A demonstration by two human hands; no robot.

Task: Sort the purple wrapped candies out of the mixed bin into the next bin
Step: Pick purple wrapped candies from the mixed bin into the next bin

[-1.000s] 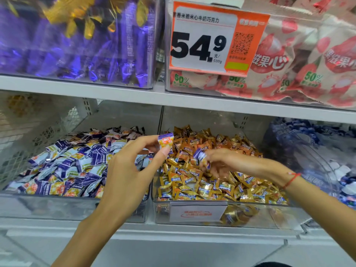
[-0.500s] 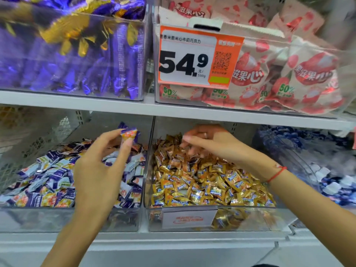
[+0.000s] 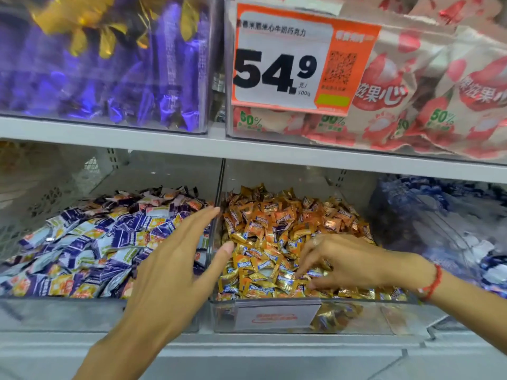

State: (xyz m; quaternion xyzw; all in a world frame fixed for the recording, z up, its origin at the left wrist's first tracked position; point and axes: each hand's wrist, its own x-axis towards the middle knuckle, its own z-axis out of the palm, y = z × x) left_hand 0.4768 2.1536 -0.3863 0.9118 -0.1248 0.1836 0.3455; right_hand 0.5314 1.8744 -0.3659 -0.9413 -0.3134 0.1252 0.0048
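Purple foil-wrapped candies (image 3: 129, 237): heaped in the clear plastic bin on the left (image 3: 63, 315) of the lower shelf, mixed there with white and yellow wrappers. None clearly discernible among the gold and orange wrapped candies (image 3: 277, 229) filling the clear mixed bin on the right (image 3: 356, 316); possible strays hidden or too small to tell.

Left hand (image 3: 175, 267): spread wide, fingers straight, holding nothing, hovering over the divider between the two bins. Half a second ago pinching a purple candy above the left bin; now without it, so one piece judged delivered to the heap.

Right hand (image 3: 343, 259): fingers bent downward, tips touching the gold wrappers near the front of the right bin; a second ago carrying a purple piece, then lifted toward the back of the bin, now lowered again. Whether anything is pinched beneath the fingers cannot be told. Likely searching for the next purple piece.

Surroundings: red cord bracelet (image 3: 434, 281) on the right wrist; orange and white price tag (image 3: 301, 60) on the upper shelf, above the grey shelf edge (image 3: 274, 154).
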